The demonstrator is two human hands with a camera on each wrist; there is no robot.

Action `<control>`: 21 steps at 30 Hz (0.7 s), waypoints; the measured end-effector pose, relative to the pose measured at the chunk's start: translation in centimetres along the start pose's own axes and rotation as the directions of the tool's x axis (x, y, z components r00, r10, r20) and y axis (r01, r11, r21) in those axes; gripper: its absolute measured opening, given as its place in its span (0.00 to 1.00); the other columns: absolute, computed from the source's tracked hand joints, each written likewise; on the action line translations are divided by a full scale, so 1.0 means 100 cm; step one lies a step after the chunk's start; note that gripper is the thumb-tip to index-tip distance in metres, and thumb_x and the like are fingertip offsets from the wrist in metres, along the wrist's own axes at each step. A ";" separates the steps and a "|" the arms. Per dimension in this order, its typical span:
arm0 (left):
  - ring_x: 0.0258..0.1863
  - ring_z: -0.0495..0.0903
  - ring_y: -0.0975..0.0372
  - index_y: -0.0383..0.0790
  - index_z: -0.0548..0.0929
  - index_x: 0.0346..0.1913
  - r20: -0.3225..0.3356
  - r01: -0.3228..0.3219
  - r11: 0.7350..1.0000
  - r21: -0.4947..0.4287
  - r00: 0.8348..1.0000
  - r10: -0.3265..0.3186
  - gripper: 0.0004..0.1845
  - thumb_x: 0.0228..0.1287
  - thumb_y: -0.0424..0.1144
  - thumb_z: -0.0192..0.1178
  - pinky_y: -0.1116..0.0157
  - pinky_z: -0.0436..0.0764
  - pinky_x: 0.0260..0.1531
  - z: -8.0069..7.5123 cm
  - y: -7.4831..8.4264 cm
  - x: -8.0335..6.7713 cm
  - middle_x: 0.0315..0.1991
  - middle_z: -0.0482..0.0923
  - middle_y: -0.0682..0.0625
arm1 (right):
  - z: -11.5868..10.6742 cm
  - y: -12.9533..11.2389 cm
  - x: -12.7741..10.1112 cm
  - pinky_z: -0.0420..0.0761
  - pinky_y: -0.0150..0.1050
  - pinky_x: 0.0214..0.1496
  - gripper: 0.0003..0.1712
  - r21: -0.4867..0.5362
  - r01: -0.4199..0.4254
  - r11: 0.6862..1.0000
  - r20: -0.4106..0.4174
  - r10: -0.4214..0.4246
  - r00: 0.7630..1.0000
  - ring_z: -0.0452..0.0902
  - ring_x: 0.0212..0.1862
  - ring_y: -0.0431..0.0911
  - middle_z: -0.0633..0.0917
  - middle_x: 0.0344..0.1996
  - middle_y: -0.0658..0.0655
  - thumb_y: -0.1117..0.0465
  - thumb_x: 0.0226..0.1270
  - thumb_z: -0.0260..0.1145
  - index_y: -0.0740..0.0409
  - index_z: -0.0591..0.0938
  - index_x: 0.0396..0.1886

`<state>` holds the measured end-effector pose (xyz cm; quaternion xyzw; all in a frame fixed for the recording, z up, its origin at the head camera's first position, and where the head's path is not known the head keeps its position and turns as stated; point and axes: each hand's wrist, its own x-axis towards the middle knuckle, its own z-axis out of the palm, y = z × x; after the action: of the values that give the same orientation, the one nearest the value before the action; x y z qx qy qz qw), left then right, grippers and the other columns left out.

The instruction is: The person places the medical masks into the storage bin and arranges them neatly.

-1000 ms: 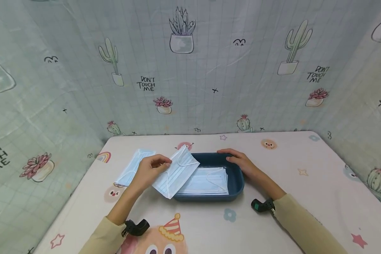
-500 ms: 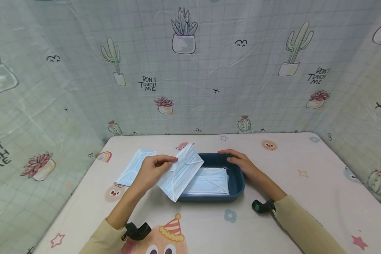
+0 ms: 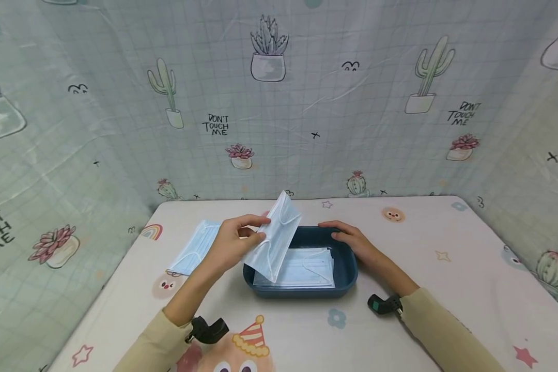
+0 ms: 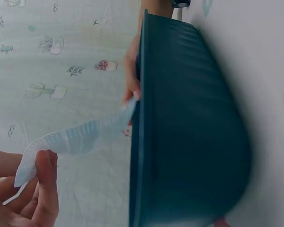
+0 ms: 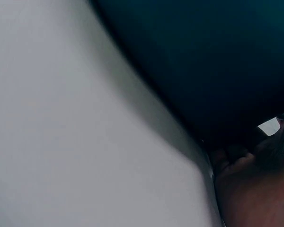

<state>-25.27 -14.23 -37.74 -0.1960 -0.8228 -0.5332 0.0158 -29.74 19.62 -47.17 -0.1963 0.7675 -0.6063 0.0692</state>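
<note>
My left hand (image 3: pixel 234 240) pinches a light blue face mask (image 3: pixel 280 235) between thumb and fingers, tilted above the left part of a dark blue plastic box (image 3: pixel 302 293). In the left wrist view the thumb and fingers of this hand (image 4: pixel 40 194) hold the mask (image 4: pixel 80 137) by one end; its far end reaches the box rim. A stack of similar masks (image 3: pixel 307 267) lies flat inside the box. My right hand (image 3: pixel 353 240) grips the box at its back right corner, thumb over the rim. The right wrist view shows that hand (image 5: pixel 251 189) dark against the box wall (image 5: pixel 217 61).
More light blue masks (image 3: pixel 196 248) lie on the table left of the box, partly behind my left hand. The table (image 3: pixel 400 341) has a white cover with printed cartoons. A patterned curtain (image 3: pixel 307 103) hangs behind it and at both sides.
My left hand has moved right and upward with the mask, which now stands steeper over the box. The right hand keeps its place on the box.
</note>
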 end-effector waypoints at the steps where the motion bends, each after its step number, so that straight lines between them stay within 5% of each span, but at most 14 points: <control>1: 0.37 0.86 0.60 0.43 0.88 0.56 -0.004 -0.002 1.000 -0.002 1.000 0.002 0.16 0.67 0.31 0.65 0.70 0.84 0.34 0.000 0.004 0.001 0.57 0.86 0.45 | 0.000 -0.001 0.000 0.68 0.21 0.65 0.24 0.001 0.000 1.000 0.001 0.000 1.000 0.62 0.79 0.62 0.73 0.74 0.63 0.63 0.79 0.52 0.59 0.76 0.71; 21: 0.37 0.86 0.57 0.43 0.87 0.57 0.011 -0.025 0.992 -0.120 1.000 0.026 0.16 0.69 0.31 0.64 0.65 0.88 0.35 0.009 0.058 0.040 0.56 0.85 0.45 | 0.001 0.001 0.000 0.71 0.27 0.68 0.25 0.019 0.014 1.000 0.006 -0.014 1.000 0.62 0.78 0.64 0.73 0.74 0.65 0.65 0.79 0.51 0.62 0.75 0.71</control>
<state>-26.85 -10.17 -32.10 -0.2107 -0.7868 -0.5802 0.0054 -29.76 19.57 -47.25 -0.2031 0.7600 -0.6134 0.0693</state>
